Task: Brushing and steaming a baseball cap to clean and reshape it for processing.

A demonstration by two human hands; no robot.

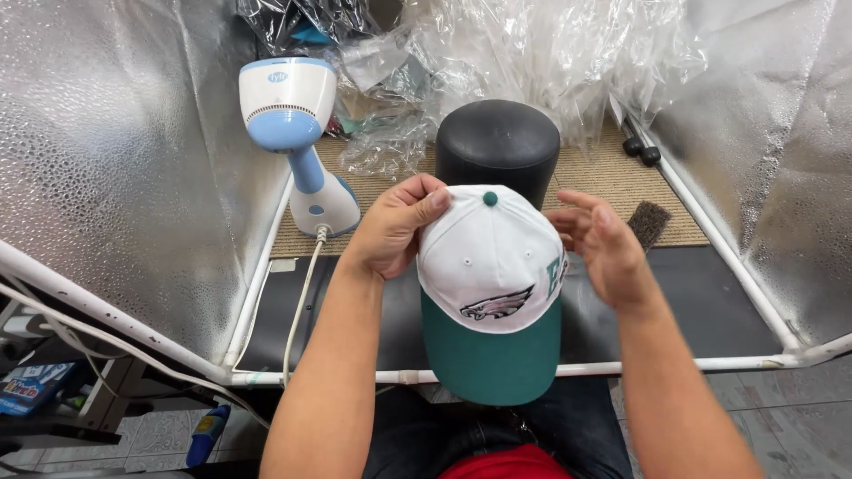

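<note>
A white baseball cap [489, 259] with a green brim, a green top button and a bird emblem on the front sits in front of me, brim toward me. My left hand [393, 229] grips the cap's left side, fingers curled over the crown. My right hand [602, 246] hovers at the cap's right side with fingers spread, close to it or just touching. Behind the cap stands a black rounded head form [498, 146].
A white and blue handheld steamer [295, 133] stands at the left on a woven mat, its cord running toward me. Crumpled clear plastic [532, 53] is piled at the back. A dark brush [647, 222] lies at the right. Silvery reflective walls and a white pipe frame [710, 363] enclose the space.
</note>
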